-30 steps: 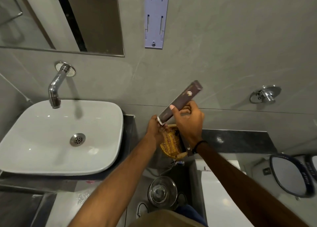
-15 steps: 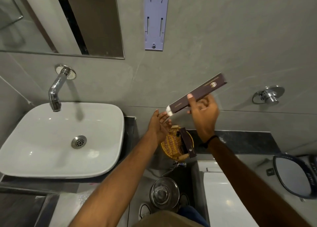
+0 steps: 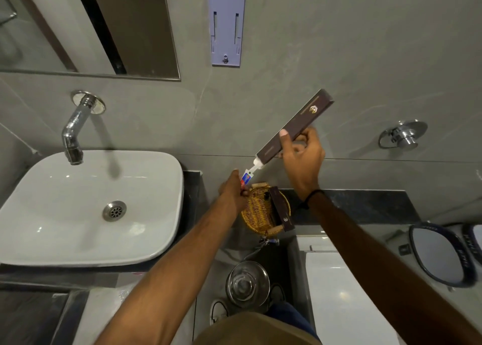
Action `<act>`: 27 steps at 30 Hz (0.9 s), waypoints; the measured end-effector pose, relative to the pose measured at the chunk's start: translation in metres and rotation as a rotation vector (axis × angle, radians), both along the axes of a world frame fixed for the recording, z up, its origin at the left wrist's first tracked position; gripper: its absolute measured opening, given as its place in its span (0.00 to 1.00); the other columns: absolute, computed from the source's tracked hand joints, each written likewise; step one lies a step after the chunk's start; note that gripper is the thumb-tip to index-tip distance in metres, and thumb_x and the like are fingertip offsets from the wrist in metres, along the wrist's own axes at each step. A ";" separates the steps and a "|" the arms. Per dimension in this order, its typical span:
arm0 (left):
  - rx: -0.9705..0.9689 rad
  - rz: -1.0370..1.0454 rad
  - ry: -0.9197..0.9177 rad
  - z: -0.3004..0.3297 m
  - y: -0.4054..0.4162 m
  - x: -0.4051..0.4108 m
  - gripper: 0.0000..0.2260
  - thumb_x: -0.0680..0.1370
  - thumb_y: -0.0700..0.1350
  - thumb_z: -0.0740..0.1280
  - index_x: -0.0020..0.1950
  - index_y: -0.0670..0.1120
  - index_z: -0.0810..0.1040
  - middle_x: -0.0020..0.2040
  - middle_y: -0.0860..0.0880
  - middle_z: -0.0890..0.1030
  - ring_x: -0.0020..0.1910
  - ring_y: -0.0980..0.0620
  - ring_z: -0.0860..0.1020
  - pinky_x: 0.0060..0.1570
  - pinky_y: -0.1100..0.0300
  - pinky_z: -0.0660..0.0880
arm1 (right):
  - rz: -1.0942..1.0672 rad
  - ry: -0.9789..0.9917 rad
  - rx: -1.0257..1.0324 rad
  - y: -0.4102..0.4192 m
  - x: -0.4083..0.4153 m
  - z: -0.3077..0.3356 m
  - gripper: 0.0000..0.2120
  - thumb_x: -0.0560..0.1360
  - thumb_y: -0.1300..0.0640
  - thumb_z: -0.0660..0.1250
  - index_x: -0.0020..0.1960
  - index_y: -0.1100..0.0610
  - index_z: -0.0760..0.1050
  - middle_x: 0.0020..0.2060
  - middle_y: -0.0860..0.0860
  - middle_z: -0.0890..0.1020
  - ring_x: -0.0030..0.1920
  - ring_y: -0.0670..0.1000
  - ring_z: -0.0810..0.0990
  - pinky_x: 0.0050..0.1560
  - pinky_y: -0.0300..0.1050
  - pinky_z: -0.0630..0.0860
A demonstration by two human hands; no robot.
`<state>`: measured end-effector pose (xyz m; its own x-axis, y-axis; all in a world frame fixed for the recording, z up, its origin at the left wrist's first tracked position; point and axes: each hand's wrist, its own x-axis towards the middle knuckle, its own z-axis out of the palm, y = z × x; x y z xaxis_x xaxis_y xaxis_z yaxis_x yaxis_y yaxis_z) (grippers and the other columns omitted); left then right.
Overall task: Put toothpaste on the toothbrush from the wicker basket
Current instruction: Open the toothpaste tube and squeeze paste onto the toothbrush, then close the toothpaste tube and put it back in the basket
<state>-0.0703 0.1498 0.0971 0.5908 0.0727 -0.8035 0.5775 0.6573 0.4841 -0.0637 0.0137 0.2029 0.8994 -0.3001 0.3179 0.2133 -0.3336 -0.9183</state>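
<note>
My right hand [image 3: 302, 159] grips a long dark brown box [image 3: 296, 129], tilted with its open end pointing down to the left. A small white, red and blue toothpaste tube [image 3: 247, 176] sticks out of that open end, and my left hand [image 3: 232, 193] pinches the tube's lower end. Just below both hands sits the round wicker basket [image 3: 258, 214] on the dark counter, with a second dark brown box [image 3: 281, 213] lying across it. No toothbrush is visible outside the boxes.
A white basin [image 3: 86, 209] with a chrome tap [image 3: 74, 133] is at the left. A steel pedal bin [image 3: 246, 283] stands on the floor below the basket. A white toilet cistern [image 3: 344, 292] and a round mirror [image 3: 438, 256] are at the right.
My right hand has lifted the box up and to the right. My left hand has closed on the toothpaste tube, which now sticks further out of the box's end.
</note>
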 end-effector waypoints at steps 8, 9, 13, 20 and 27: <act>0.254 0.207 0.124 -0.030 0.027 -0.003 0.14 0.81 0.52 0.68 0.47 0.41 0.74 0.36 0.45 0.75 0.27 0.53 0.68 0.25 0.61 0.65 | 0.148 0.264 -0.502 -0.045 0.015 -0.033 0.18 0.82 0.52 0.64 0.69 0.59 0.70 0.59 0.57 0.83 0.57 0.56 0.85 0.54 0.49 0.83; 0.258 0.214 0.120 -0.033 0.029 -0.004 0.14 0.81 0.52 0.68 0.47 0.41 0.74 0.36 0.45 0.75 0.27 0.53 0.68 0.23 0.62 0.65 | 0.219 0.350 -0.630 -0.048 0.011 -0.045 0.19 0.81 0.52 0.66 0.69 0.59 0.71 0.57 0.58 0.84 0.55 0.57 0.85 0.52 0.47 0.82; 0.279 0.211 0.112 -0.042 0.035 -0.007 0.16 0.81 0.52 0.69 0.39 0.44 0.71 0.36 0.45 0.75 0.25 0.54 0.67 0.19 0.67 0.63 | 0.342 0.561 -0.916 -0.053 -0.013 -0.082 0.22 0.75 0.49 0.73 0.65 0.57 0.76 0.51 0.57 0.86 0.52 0.57 0.85 0.52 0.50 0.82; 0.336 0.196 0.105 -0.058 0.035 -0.020 0.17 0.81 0.51 0.69 0.37 0.44 0.71 0.33 0.46 0.75 0.23 0.53 0.67 0.15 0.70 0.60 | 0.568 0.654 -1.387 -0.042 -0.053 -0.130 0.21 0.72 0.41 0.74 0.57 0.55 0.81 0.52 0.53 0.85 0.53 0.55 0.84 0.54 0.51 0.81; 0.390 0.139 0.114 -0.066 0.034 -0.038 0.17 0.80 0.54 0.69 0.39 0.43 0.75 0.33 0.46 0.78 0.23 0.55 0.69 0.16 0.68 0.63 | 0.646 0.706 -1.563 -0.026 -0.077 -0.153 0.17 0.74 0.45 0.73 0.56 0.56 0.81 0.50 0.54 0.85 0.53 0.56 0.85 0.55 0.52 0.81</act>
<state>-0.1083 0.1841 0.0311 0.4633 0.4564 -0.7596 0.5603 0.5132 0.6501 -0.1409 -0.0124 0.0500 0.8149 0.2723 -0.5117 0.3978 -0.9048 0.1519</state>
